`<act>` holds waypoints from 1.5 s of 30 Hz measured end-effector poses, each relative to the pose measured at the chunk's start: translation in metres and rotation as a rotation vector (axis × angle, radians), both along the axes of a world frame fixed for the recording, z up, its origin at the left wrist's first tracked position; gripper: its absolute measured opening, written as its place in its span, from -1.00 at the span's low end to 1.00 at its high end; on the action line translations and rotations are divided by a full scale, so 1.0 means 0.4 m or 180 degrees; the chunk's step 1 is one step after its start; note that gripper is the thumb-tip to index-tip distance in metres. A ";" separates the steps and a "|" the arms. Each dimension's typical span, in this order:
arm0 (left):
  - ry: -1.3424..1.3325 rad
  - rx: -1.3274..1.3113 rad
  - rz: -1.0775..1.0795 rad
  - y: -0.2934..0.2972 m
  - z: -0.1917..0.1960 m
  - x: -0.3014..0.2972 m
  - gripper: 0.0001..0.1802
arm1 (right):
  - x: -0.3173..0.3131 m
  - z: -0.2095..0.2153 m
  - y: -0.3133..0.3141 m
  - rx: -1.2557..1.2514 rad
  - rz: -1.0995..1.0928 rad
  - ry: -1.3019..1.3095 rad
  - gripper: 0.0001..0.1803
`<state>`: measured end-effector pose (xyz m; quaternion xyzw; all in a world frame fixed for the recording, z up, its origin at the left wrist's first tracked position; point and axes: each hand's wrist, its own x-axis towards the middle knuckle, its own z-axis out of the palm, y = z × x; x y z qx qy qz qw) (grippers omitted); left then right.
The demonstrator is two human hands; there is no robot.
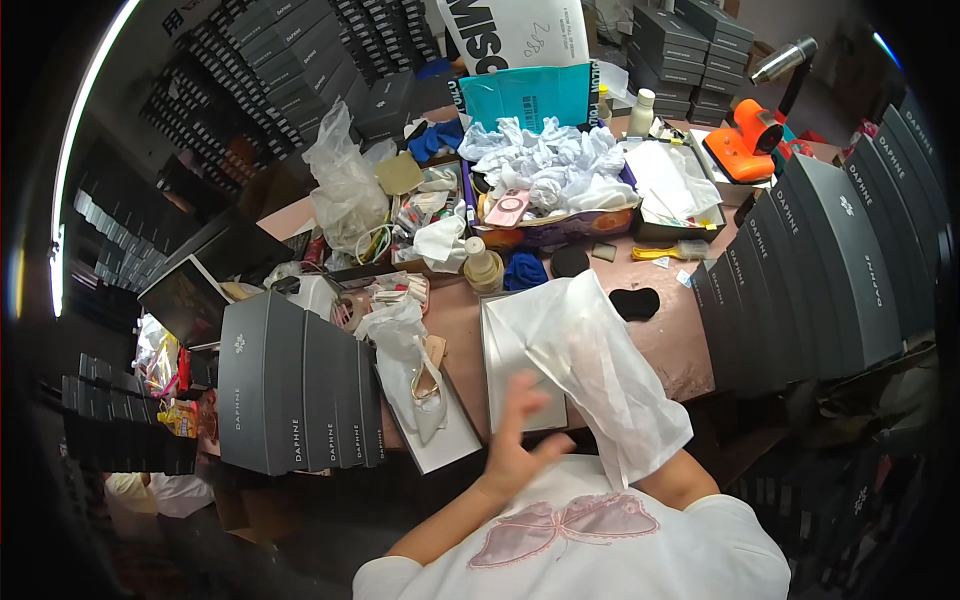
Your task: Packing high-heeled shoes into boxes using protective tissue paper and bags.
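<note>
While boxes crowd both table edges, left hand (515,440) fingers splay free beside tissue sheet (590,360).

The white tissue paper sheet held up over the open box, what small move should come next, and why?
Probably lower the white tissue paper sheet into the open grey shoe box beneath it. The sheet hangs raised above the box, apparently from the right hand, which it hides. The left hand is open beside it, free to smooth it flat. A pale pointed shoe waits on the white lid nearby.
</note>
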<state>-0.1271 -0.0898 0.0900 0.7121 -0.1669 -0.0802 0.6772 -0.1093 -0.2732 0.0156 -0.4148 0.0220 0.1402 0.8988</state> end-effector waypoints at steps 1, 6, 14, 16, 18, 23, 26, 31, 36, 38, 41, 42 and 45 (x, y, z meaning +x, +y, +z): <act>0.1196 -0.0968 0.0301 0.005 -0.033 0.046 -0.16 | -0.003 0.002 0.011 0.0328 -0.0003 0.0120 -0.37; 0.3219 -0.2786 0.0921 -0.018 -0.169 0.173 -0.39 | 0.067 -0.043 0.153 -0.1002 -0.0742 -0.0839 -0.33; 0.1769 -0.2016 0.1609 0.017 -0.143 0.215 -0.54 | -0.048 0.064 0.085 0.2040 0.0320 0.1411 -0.26; 0.1679 -0.1504 0.0759 -0.033 -0.166 0.115 -0.51 | -0.040 0.067 0.104 0.1584 -0.0465 0.1027 -0.25; 0.1912 -0.0578 -0.0592 -0.032 -0.145 0.088 -0.42 | -0.031 0.023 0.090 0.0415 -0.1410 0.0488 -0.26; 0.0772 0.1124 -0.2868 0.067 -0.286 0.279 -0.35 | -0.165 0.045 0.001 -0.0765 -0.0961 0.1028 -0.24; -0.2304 0.3021 -0.1601 0.003 -0.455 0.360 -0.54 | -0.226 0.023 0.042 -0.0992 -0.0735 0.1169 -0.26; -0.2642 0.3939 -0.3236 -0.057 -0.537 0.468 -0.67 | -0.228 0.078 0.072 -0.2181 -0.0737 0.0758 -0.21; -0.1926 0.3021 -0.3036 -0.054 -0.465 0.546 -0.72 | -0.191 0.127 -0.020 -0.1133 0.0245 0.1189 -0.30; -0.1909 0.2781 -0.2946 -0.066 -0.448 0.558 -0.76 | -0.115 0.106 -0.014 -0.1606 0.1229 0.1010 -0.30; -0.1996 0.2535 -0.2839 -0.094 -0.395 0.550 -0.82 | 0.042 0.016 0.045 -0.2495 0.1558 0.0886 -0.26; -0.1983 0.2460 -0.2851 -0.101 -0.380 0.545 -0.81 | 0.084 -0.052 0.068 -0.2613 0.1428 0.0913 -0.24; -0.1928 0.2600 -0.2990 -0.092 -0.393 0.545 -0.80 | 0.157 -0.237 0.173 -0.4198 0.0733 0.0337 -0.20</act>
